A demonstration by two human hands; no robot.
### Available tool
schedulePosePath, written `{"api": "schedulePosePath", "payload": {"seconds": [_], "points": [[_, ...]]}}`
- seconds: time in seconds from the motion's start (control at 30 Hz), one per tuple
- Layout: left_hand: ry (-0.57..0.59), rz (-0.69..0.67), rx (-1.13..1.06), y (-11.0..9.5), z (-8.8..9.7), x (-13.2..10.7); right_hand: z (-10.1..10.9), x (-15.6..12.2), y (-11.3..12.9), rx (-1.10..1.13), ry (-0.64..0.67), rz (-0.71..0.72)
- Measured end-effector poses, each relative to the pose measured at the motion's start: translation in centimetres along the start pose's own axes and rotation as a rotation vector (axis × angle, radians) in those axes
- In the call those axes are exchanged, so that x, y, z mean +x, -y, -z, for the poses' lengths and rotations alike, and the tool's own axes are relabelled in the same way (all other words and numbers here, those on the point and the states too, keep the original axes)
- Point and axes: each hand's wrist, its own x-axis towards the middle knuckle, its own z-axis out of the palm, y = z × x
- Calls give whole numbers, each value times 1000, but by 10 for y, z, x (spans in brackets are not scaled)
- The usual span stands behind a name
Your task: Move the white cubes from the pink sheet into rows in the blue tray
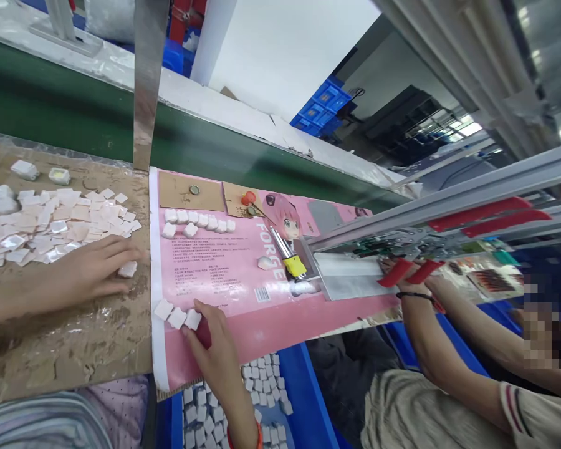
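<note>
My left hand [100, 268] reaches in from the left over the cardboard, its thumb and fingers around a small white block [128, 270]. On the pink printed sheet, my right hand [217, 349] has thumb and forefinger at opposite sides of a white block [193, 319]. That block is the right end of a short row with two other white blocks [169, 313]. Farther back on the sheet stands a row of several white blocks [199, 220]. Thin pale square pieces [70, 218] lie in a loose heap beyond my left hand.
A yellow-and-silver tool [290, 257] and a lone whitish piece [264, 262] lie on the pink sheet [243, 324]. Below its edge, a blue bin [308, 393] holds many white blocks. At right, a co-worker's hands [397, 274] work near red-handled clamps [481, 215].
</note>
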Motion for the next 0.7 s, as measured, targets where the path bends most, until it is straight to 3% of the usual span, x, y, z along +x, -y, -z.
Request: {"api": "schedulePosePath", "payload": {"seconds": [0.2,0.4,0.6,0.7], "points": [[47,9,-38,-4,-10,-4,-1,-4,7,-53,37,61],[127,-115,-153,-22,-23,6,-14,-5,15,-176,-60,72],[215,-104,-171,-25,-26,11,-22,-1,26,-297,-61,106],[196,-104,-136,-25,-25,13,-22,1,29,-345,-60,112]]}}
